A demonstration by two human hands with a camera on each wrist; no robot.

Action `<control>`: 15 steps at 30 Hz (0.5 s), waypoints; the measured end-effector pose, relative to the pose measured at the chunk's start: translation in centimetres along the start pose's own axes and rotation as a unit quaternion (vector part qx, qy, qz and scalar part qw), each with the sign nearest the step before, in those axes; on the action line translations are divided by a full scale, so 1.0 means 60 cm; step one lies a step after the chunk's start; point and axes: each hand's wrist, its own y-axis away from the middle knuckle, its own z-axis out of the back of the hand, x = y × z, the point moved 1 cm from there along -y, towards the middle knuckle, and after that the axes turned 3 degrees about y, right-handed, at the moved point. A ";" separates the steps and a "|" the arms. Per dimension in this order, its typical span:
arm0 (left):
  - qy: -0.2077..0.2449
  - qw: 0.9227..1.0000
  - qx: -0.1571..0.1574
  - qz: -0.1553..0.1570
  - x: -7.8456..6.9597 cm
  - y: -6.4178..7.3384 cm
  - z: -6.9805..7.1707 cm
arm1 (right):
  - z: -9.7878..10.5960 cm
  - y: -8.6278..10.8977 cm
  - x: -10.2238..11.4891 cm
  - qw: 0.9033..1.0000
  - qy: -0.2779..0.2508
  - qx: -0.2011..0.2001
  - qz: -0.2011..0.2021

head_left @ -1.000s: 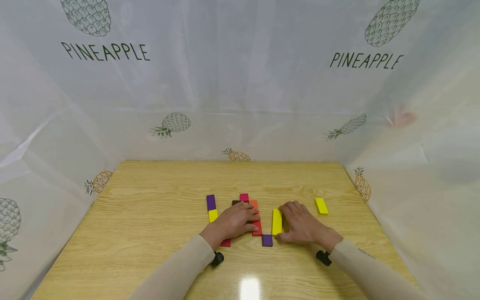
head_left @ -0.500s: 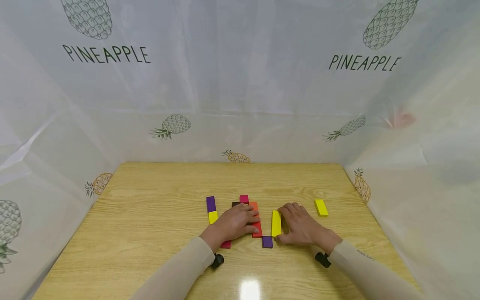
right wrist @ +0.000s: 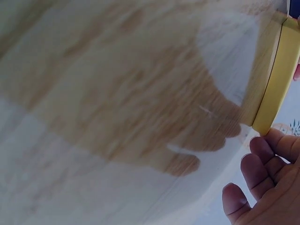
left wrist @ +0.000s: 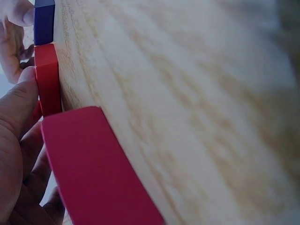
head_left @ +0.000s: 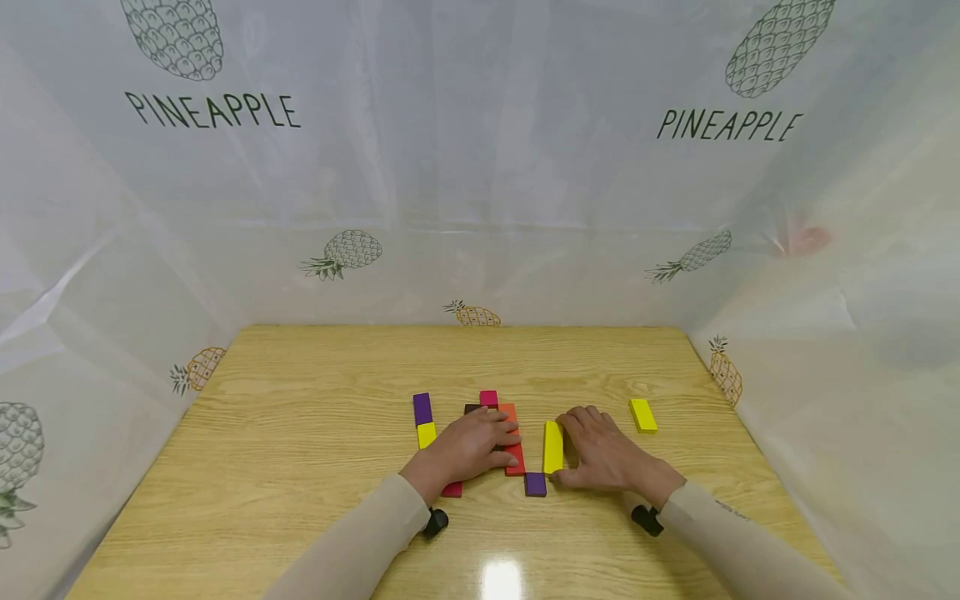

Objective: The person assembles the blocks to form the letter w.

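Observation:
My left hand lies over the blocks with its fingers stretched across the red block and the orange block. In the left wrist view its thumb touches the side of the red block. My right hand pinches a yellow block end to end, index finger at the far end and thumb at the near end. That block's near end meets the corner of a small purple block, which in turn sits at the red block's near corner. The right wrist view shows the fingertips at the yellow block's end.
Left of the hands, a purple block and a yellow one run down toward a magenta block partly under my left wrist. A black block and another magenta block show beyond my left fingers. A loose yellow block lies right. Pineapple-printed sheeting surrounds the wooden table.

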 end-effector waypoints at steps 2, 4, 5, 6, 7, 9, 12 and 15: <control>-0.001 1.000 -0.001 0.000 0.000 0.000 0.000 | 0.001 0.001 0.000 1.000 -0.004 0.000 -0.001; 0.001 1.000 0.002 0.003 -0.001 0.000 0.001 | 0.002 0.003 0.001 1.000 -0.011 0.001 -0.006; 0.000 1.000 0.003 0.004 -0.002 0.000 0.002 | 0.003 0.003 0.000 1.000 -0.018 0.003 -0.009; 0.000 1.000 0.004 0.006 -0.002 0.000 0.002 | 0.004 0.004 0.000 1.000 -0.025 0.004 -0.014; 0.001 1.000 0.005 0.007 -0.002 0.000 0.002 | 0.006 0.005 -0.001 0.999 -0.033 0.004 -0.019; 0.002 1.000 0.007 0.009 -0.002 0.000 0.002 | 0.010 0.008 -0.006 0.999 -0.042 -0.003 -0.030; 0.000 1.000 0.004 0.006 -0.001 0.000 0.001 | 0.016 0.016 -0.021 0.998 -0.042 -0.030 -0.042; 0.002 1.000 0.002 0.005 0.000 0.000 0.000 | 0.021 0.027 -0.043 0.997 -0.018 -0.063 -0.051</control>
